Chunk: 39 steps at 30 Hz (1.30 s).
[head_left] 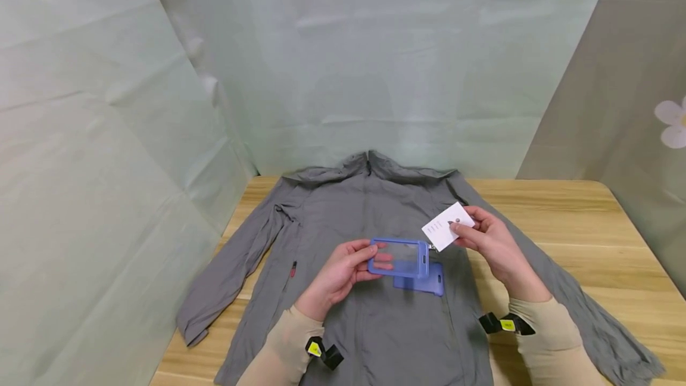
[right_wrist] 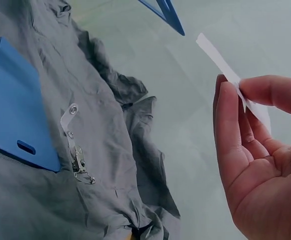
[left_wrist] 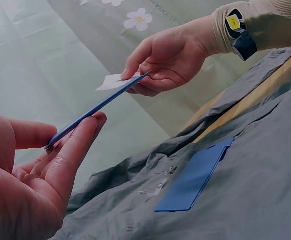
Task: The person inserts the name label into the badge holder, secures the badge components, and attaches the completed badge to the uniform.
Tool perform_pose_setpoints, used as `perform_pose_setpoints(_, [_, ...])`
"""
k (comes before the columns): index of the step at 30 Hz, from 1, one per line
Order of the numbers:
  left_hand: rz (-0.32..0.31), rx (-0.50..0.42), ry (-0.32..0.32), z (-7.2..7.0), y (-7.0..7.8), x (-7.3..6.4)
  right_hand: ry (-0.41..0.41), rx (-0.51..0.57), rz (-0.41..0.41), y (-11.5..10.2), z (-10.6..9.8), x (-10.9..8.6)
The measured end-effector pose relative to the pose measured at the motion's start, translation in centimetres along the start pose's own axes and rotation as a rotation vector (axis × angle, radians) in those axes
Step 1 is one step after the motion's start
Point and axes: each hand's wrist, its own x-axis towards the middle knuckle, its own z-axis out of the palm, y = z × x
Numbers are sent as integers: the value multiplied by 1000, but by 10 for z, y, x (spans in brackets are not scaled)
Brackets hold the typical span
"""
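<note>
My left hand point(head_left: 343, 273) pinches a blue badge holder frame point(head_left: 409, 258) by its left end, thumb in front and fingers behind. The frame has a clear window through which fingertips show. A white card point(head_left: 440, 230) with small dark print is pinched between thumb and fingers of my right hand point(head_left: 493, 246), just above the frame's right end and tilted. Below the frame, a second flat blue piece point(left_wrist: 193, 175) with a slot lies on the grey jacket point(head_left: 332, 213). Beside that piece rests a metal badge clip point(right_wrist: 78, 157) with a clear snap strap.
The jacket is spread over a wooden table point(head_left: 557, 213), collar at the far edge and sleeves out to both sides. Pale fabric sheets point(head_left: 386, 76) hang behind the table and on the left. Each wrist wears a black band with a yellow label.
</note>
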Motion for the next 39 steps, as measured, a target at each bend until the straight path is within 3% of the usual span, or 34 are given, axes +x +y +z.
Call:
perform_pose_setpoints(6, [-6, 1, 1, -1, 0, 0, -11, 0, 1, -4, 2, -1])
perform_pose_setpoints(18, [0, -10, 3, -2, 1, -1, 8, 62, -74, -3, -3, -2])
perform_pose_setpoints(30, [-4, 2, 7, -2, 1, -1, -115, 95, -194, -1, -9, -4])
perform_pose_setpoints(39, [-5, 3, 13, 0, 1, -2, -89, 93, -166, 0, -10, -7])
